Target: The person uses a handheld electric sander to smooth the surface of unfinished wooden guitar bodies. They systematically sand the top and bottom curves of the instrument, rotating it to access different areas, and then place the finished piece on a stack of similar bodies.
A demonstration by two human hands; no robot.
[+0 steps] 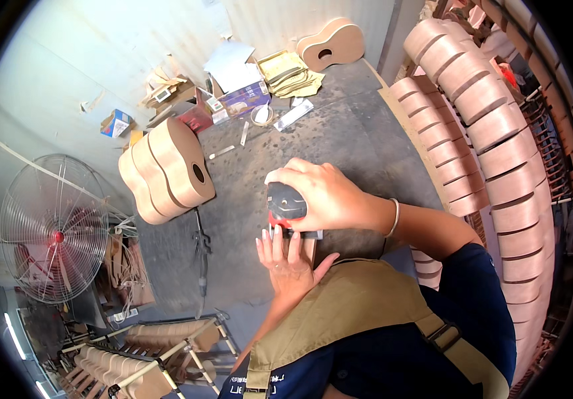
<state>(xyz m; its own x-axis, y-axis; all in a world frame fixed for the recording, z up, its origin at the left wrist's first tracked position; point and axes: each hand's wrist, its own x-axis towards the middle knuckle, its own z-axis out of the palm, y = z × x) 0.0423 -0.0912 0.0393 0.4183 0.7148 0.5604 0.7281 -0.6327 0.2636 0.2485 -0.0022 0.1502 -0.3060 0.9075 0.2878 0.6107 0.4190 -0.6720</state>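
My right hand (310, 189) is wrapped over the top of a black-and-red palm sander (286, 201), near the middle of the dark worktable (246, 253). Below the tool, part of a flat grey plate sticks out. My left hand (286, 263) lies flat with its fingers spread, the fingertips close to the sander's red lower part. A light wooden piece (310, 249) shows beside and beneath this hand, mostly covered by it. What the sander's underside touches is hidden.
Several guitar bodies (160, 169) stand together on the left; another body (333, 48) leans at the back. Yellow sheets (290, 73), boxes (243, 100) and a tape roll (262, 116) line the wall. A black air hose (202, 266) hangs left. A fan (57, 229) and stacked bodies (493, 126) flank the table.
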